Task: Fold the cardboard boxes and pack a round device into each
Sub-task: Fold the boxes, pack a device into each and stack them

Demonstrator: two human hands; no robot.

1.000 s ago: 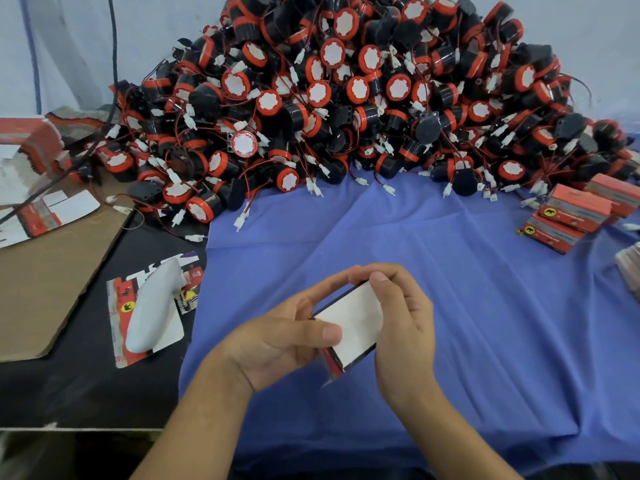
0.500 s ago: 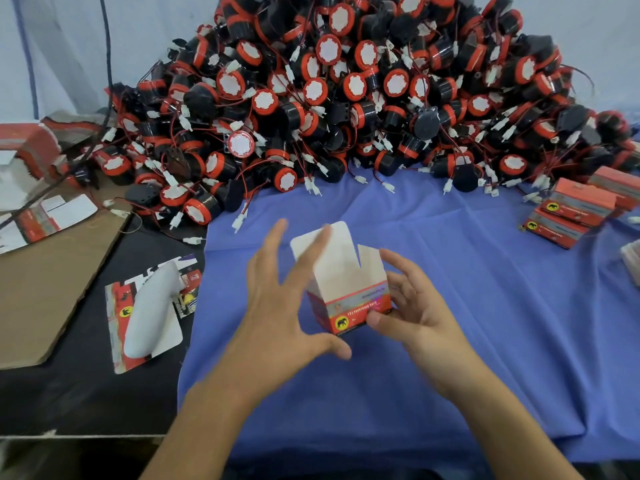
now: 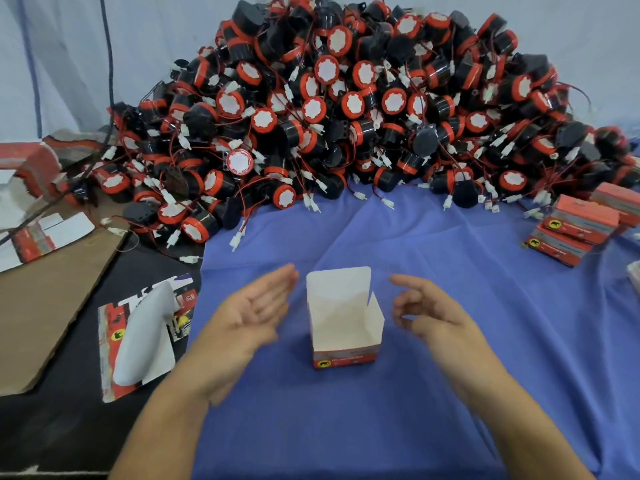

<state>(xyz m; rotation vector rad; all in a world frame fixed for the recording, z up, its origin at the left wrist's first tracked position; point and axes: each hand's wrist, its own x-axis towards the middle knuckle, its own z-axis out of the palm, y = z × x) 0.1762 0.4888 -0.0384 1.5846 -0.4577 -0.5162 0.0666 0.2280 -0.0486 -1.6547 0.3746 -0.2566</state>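
So the box is standing upright on the blue cloth in the near middle of the tabletop. Its top is open, the lid flap sticks up on the far side, and I can't see anything inside. The next bit looks like grabbing one unit from the pile of round devices at the far side and dropping it in. I'd take one off the near edge of the pile so the white plugs don't snag and drag the neighbours along. Tuck its lead in with it, and steady the box with the other hand, since empty card probably tips easily. Both hands are off the box right now. The left hand is just left of it, palm turned toward it, fingers straight. The right hand is just right of it, fingers loosely curled, holding nothing.
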